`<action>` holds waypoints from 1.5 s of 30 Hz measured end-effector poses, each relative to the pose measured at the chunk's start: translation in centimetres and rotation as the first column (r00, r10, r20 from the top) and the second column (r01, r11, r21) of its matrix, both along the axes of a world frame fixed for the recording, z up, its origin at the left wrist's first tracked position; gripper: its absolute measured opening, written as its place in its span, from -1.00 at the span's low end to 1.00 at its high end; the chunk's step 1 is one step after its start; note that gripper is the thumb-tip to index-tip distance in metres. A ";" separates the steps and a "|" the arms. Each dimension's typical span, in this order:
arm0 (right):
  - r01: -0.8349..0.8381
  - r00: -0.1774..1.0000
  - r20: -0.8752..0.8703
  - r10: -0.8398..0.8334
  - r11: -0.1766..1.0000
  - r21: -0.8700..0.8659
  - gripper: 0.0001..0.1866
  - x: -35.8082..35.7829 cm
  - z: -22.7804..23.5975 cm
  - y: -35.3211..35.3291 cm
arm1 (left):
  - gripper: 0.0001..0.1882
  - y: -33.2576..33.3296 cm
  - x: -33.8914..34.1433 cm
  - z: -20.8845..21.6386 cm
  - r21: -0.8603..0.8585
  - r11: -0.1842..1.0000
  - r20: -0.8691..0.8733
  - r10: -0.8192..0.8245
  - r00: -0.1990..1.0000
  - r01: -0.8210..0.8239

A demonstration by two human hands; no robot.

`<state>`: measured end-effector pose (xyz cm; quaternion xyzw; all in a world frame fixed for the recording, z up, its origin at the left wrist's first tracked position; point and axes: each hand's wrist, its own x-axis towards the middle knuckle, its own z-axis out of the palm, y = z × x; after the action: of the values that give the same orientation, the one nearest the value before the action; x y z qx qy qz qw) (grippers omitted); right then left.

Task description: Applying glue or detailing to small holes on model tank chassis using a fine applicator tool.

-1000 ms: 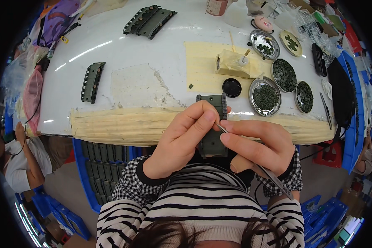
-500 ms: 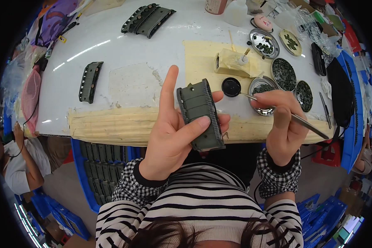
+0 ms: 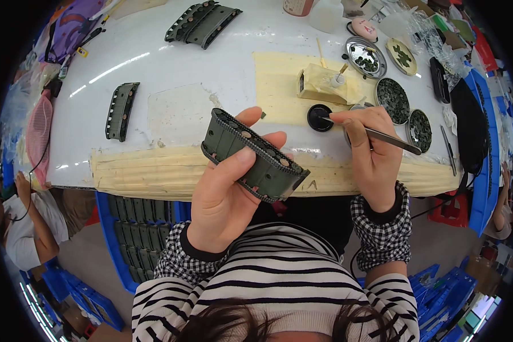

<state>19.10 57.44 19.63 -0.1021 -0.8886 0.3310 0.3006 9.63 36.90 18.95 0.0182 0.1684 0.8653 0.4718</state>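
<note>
My left hand [image 3: 219, 202] grips a dark green toy tank chassis [image 3: 271, 174], thumb on its side and fingers behind. The chassis is tilted, with ridged track edges and small round discs along its upper face. In my right hand [image 3: 373, 157] is a pair of metal tweezers [image 3: 396, 142], held like a pen. The tweezer tips reach into a small round black dish [image 3: 316, 126]; whether they pinch anything is too small to tell. Behind my right fingers a metal dish [image 3: 350, 128] is mostly hidden.
Bowls of small green parts [image 3: 392, 100] stand at the right, beside a taped block [image 3: 316, 85] holding a small bottle. Two more chassis pieces [image 3: 122, 111] [image 3: 205, 25] lie at left and far. A blue crate [image 3: 105, 228] of chassis sits below the table's left. Another person [image 3: 31, 222] is at far left.
My left hand has turned the chassis so its disc-lined face shows, and the index finger has folded in. My right hand has moved left, bringing the tweezer tips from the metal dish to the black dish.
</note>
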 end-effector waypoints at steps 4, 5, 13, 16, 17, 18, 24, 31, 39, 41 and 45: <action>0.000 1.000 -0.009 0.000 1.000 -0.002 -0.87 0.0 -0.4 0.1 | -0.52 -0.1 -0.1 0.4 -0.158 0.987 -0.050 0.031 0.998 -0.039; -0.003 1.000 -0.009 0.003 1.000 0.001 -0.87 0.0 -0.5 0.1 | -0.52 0.0 -0.1 0.6 -0.180 0.982 -0.036 0.051 0.998 -0.057; -0.104 0.978 -0.185 0.095 0.994 -0.044 -0.84 0.6 0.9 0.0 | -0.63 0.0 -0.4 1.1 -0.190 0.974 0.053 0.134 0.990 -0.122; -0.253 0.935 -0.279 0.219 0.963 -0.089 -0.80 1.4 2.2 -0.9 | -0.65 0.3 -0.5 1.2 -0.213 0.966 0.072 0.163 0.984 -0.144; -0.313 0.924 -0.260 0.280 0.945 -0.093 -0.79 1.7 2.6 -1.1 | -0.64 0.4 -0.5 1.2 -0.238 0.961 0.062 0.160 0.985 -0.141; -0.368 0.903 -0.286 0.321 0.921 -0.127 -0.79 1.6 2.6 -1.8 | -0.63 0.5 -0.4 1.2 -0.261 0.956 0.052 0.154 0.987 -0.136; -0.449 0.883 -0.288 0.370 0.844 -0.293 -0.80 0.9 2.2 -3.3 | -0.62 0.6 -0.3 1.1 -0.283 0.953 0.019 0.119 0.993 -0.109; -0.429 0.896 -0.264 0.357 0.848 -0.310 -0.80 0.9 1.9 -3.5 | -0.59 0.6 -0.2 1.0 -0.315 0.943 0.009 0.119 0.993 -0.110; -0.415 0.903 -0.251 0.349 0.861 -0.294 -0.81 0.9 1.9 -3.4 | -0.58 0.7 -0.2 1.0 -0.320 0.941 0.009 0.117 0.993 -0.108; -0.413 0.904 -0.248 0.349 0.863 -0.291 -0.82 0.9 1.9 -3.4 | -0.59 0.7 -0.1 1.0 -0.321 0.940 0.007 0.120 0.993 -0.112; -0.411 0.906 -0.239 0.350 0.864 -0.290 -0.83 0.8 1.8 -3.4 | -0.58 0.8 -0.1 1.1 -0.324 0.939 0.014 0.122 0.992 -0.111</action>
<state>19.91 54.05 21.41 0.0566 -0.7916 0.5371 0.2858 9.50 37.70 20.01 -0.0841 0.3004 0.8526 0.4192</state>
